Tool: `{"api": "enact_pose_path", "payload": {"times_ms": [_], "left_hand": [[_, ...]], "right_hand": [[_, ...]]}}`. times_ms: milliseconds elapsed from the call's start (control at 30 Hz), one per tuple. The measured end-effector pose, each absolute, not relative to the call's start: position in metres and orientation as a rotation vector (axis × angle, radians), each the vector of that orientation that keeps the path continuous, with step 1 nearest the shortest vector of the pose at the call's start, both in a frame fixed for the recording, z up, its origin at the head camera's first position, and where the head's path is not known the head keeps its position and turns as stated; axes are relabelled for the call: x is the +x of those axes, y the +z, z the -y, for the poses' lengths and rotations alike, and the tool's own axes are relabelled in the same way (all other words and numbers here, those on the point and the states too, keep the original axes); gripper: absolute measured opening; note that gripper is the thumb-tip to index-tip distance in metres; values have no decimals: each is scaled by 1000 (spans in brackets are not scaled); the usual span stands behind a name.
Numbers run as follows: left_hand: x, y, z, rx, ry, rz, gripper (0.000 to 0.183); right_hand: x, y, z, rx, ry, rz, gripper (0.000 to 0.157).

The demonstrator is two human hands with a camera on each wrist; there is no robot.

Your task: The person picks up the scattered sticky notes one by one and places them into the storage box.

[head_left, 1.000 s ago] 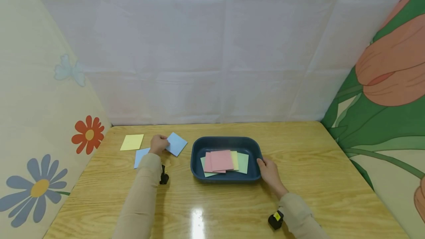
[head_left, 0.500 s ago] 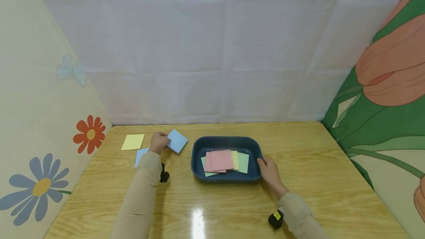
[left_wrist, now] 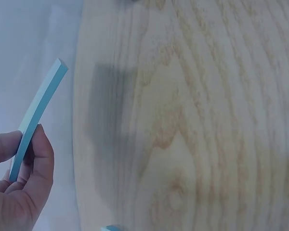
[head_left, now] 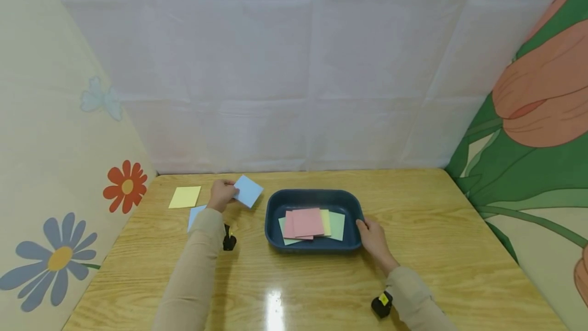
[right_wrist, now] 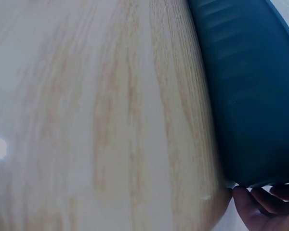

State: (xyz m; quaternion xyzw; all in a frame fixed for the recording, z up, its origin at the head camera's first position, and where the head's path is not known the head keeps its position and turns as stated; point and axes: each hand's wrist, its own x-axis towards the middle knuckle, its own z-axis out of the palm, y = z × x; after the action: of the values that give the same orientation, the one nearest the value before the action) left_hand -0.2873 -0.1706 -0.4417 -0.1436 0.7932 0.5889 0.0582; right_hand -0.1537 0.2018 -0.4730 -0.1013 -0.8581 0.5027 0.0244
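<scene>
My left hand (head_left: 221, 195) pinches a pale blue sticky note pad (head_left: 248, 191) between thumb and fingers, above the table and left of the tray. The left wrist view shows this pad (left_wrist: 38, 110) edge-on, slightly bent. My right hand (head_left: 374, 241) grips the right end of a dark blue rectangular tray (head_left: 312, 200); its fingers are at the tray's underside in the right wrist view. Inside the tray lie overlapping pads: pink (head_left: 309, 222), yellow (head_left: 326, 222) and green (head_left: 337, 226). Another blue pad (head_left: 195, 215) lies partly hidden behind my left forearm.
A yellow sticky note pad (head_left: 185, 197) lies at the table's back left. The wooden table (head_left: 317, 290) ends at a white cloth (head_left: 257, 65) behind. Printed floral panels stand on both sides. A small black device (head_left: 382, 304) is on each wrist.
My left hand has raised the blue pad and carried it slightly to the right and away from me. The right hand and the tray have stayed in place.
</scene>
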Motion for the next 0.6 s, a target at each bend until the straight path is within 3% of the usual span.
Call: {"api": "enact_pose_path", "payload": {"times_ms": [600], "left_hand": [[-290, -429, 168, -283, 1967, -2323, 36]], "right_hand": [[-156, -476, -203, -314, 1574, 2647, 32]]}}
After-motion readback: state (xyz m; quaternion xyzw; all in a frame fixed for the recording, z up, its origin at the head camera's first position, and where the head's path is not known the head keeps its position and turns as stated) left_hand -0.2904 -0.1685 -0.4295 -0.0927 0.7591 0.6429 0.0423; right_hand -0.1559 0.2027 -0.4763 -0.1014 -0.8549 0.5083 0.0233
